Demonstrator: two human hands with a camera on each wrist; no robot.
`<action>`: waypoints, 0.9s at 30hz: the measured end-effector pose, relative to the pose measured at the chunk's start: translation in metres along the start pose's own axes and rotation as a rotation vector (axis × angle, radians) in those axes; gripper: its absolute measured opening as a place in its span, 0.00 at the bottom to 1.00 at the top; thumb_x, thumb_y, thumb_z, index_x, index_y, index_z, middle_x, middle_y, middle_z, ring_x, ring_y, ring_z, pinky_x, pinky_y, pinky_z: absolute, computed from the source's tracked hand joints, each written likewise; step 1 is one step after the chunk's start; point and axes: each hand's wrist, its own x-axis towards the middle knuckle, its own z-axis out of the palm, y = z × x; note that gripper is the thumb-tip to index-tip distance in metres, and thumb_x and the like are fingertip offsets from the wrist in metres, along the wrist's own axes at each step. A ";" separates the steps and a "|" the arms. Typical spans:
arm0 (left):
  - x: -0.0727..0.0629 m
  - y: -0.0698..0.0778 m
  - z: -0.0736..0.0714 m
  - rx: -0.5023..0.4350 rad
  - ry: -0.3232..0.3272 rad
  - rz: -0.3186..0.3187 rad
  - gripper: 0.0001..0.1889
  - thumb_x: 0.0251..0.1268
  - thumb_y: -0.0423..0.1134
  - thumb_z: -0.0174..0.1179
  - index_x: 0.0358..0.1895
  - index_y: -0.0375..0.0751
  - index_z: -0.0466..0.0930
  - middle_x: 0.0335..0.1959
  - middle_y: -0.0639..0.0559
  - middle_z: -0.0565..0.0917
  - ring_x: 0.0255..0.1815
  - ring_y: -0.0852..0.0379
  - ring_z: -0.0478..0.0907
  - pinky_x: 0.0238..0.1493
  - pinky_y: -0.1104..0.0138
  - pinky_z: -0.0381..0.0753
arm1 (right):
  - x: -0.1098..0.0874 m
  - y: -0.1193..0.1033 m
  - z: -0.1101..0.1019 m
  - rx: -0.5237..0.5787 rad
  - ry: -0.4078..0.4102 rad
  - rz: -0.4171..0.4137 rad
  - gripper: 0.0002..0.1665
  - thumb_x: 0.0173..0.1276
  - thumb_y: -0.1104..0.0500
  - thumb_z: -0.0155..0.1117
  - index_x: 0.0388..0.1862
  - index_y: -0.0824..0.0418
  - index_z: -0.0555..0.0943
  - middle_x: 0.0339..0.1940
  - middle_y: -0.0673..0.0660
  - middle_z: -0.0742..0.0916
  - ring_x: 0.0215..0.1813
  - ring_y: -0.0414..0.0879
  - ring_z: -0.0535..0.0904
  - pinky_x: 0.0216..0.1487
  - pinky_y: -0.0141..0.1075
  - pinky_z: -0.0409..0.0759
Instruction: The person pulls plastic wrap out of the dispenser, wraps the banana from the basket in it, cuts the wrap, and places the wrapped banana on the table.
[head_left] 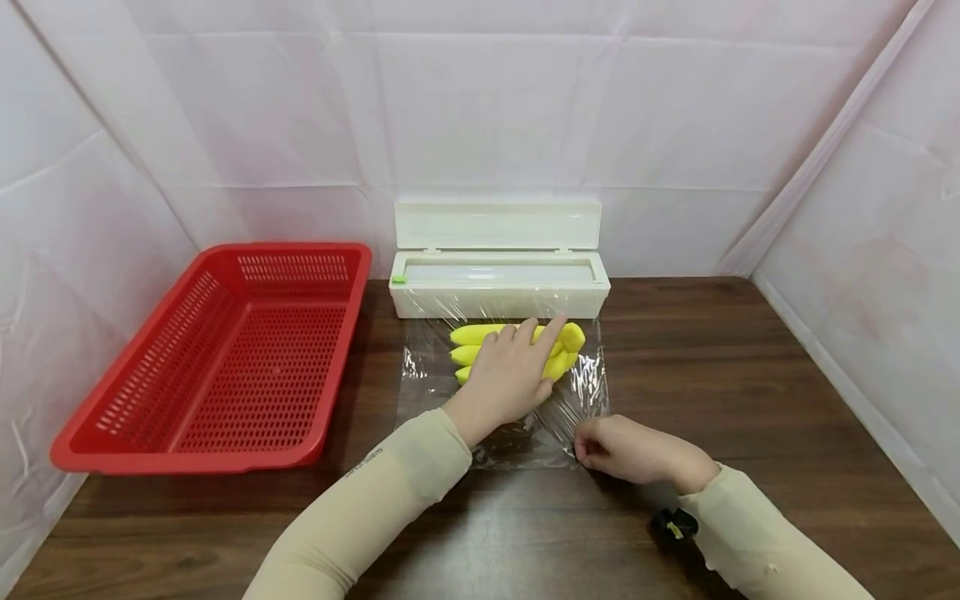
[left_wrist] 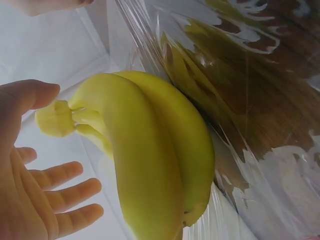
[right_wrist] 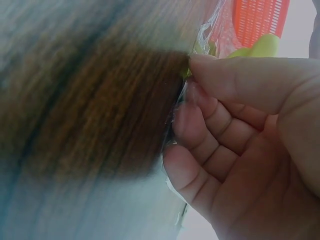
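A bunch of yellow bananas (head_left: 467,355) lies on a sheet of clear cling film (head_left: 427,392) pulled out over the table. My left hand (head_left: 510,371) is over the bananas with its fingers spread and fairly straight. In the left wrist view the thumb (left_wrist: 42,94) comes right up to the banana stem (left_wrist: 54,119), the fingers lying beyond it. With thumb and curled fingers, my right hand (head_left: 626,448) pinches the near right corner of the film, which creases toward that grip. The right wrist view shows the film's edge (right_wrist: 172,112) at the fingertips.
Behind the bananas stands a white cling film dispenser (head_left: 498,302), its lid (head_left: 498,225) raised and a green slider (head_left: 399,280) at its left end. A red plastic basket (head_left: 341,367) is on the left. White cloth walls (head_left: 487,117) enclose the wooden table (head_left: 697,358).
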 end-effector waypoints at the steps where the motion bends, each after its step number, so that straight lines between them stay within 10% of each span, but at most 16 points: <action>1: -0.001 0.000 0.000 0.000 -0.008 -0.007 0.44 0.60 0.54 0.57 0.75 0.53 0.43 0.61 0.47 0.72 0.49 0.50 0.75 0.47 0.58 0.76 | 0.000 0.000 0.000 0.000 -0.001 0.001 0.10 0.62 0.69 0.58 0.26 0.54 0.75 0.23 0.42 0.76 0.25 0.31 0.67 0.29 0.27 0.70; 27: -0.019 -0.011 -0.007 0.015 -0.080 -0.094 0.44 0.57 0.56 0.59 0.75 0.51 0.48 0.65 0.43 0.69 0.55 0.45 0.73 0.52 0.55 0.74 | 0.000 0.000 0.000 -0.015 0.009 0.000 0.11 0.61 0.68 0.59 0.26 0.53 0.75 0.23 0.42 0.76 0.25 0.30 0.67 0.29 0.26 0.69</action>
